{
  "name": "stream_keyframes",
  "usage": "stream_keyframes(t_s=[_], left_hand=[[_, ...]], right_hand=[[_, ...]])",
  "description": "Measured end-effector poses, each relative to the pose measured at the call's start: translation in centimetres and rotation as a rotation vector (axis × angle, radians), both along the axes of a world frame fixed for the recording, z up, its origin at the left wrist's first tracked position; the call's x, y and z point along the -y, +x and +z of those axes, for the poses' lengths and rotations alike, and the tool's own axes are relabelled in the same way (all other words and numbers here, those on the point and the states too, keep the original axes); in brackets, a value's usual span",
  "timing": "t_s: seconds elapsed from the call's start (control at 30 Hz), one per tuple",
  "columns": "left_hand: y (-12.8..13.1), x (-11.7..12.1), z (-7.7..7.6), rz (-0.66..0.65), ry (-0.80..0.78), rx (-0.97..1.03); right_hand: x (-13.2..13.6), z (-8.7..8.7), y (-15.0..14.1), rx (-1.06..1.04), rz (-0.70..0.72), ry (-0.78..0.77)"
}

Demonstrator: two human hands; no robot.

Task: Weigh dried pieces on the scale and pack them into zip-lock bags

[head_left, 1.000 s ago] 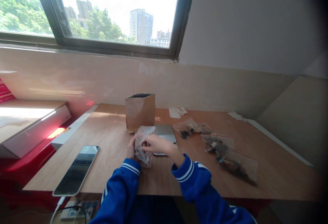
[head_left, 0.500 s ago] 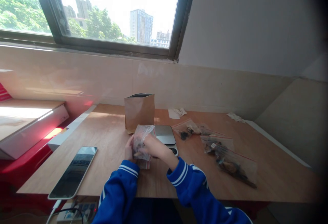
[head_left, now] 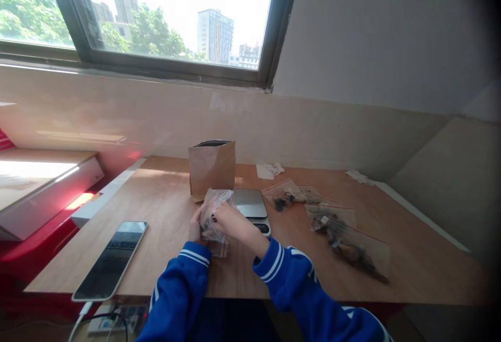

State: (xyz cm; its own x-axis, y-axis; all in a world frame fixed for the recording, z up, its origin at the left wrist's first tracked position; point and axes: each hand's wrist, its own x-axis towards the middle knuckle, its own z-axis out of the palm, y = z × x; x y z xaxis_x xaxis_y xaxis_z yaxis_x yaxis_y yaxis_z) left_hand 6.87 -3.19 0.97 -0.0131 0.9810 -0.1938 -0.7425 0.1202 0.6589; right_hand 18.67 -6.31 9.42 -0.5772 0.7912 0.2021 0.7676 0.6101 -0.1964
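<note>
A small clear plastic bag (head_left: 214, 211) with dark bits inside stands on the wooden table (head_left: 164, 211) in front of me. My left hand (head_left: 194, 225) grips its left side, fingers wrapped round it. My right hand (head_left: 230, 222) pinches the bag from the right near its top. Both sleeves are blue with white stripes. Just behind the bag lies a flat silver kitchen scale (head_left: 252, 205), and behind that stands an open brown paper bag (head_left: 212, 167).
A phone (head_left: 111, 258) lies screen-up at the left front with a cable off the edge. Several clear zip bags with dark contents (head_left: 344, 237) lie to the right. Paper scraps (head_left: 270, 169) sit at the back. A white box (head_left: 43, 190) stands left of the table.
My hands and the clear bag have drawn slightly nearer and left, off the scale's front; its buttons now show. The view has shifted a little.
</note>
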Motion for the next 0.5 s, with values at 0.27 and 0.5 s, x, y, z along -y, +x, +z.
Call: stream_keyframes(t_s=[0.27, 0.5], left_hand=[[0.3, 0.9, 2.1, -0.048, -0.096, 0.059], [0.1, 0.8, 1.8, -0.018, -0.1, 0.02]], right_hand=[[-0.4, 0.0, 1.0, -0.373, -0.043, -0.11], [0.2, 1.7, 2.6, -0.608, 0.011, -0.108]])
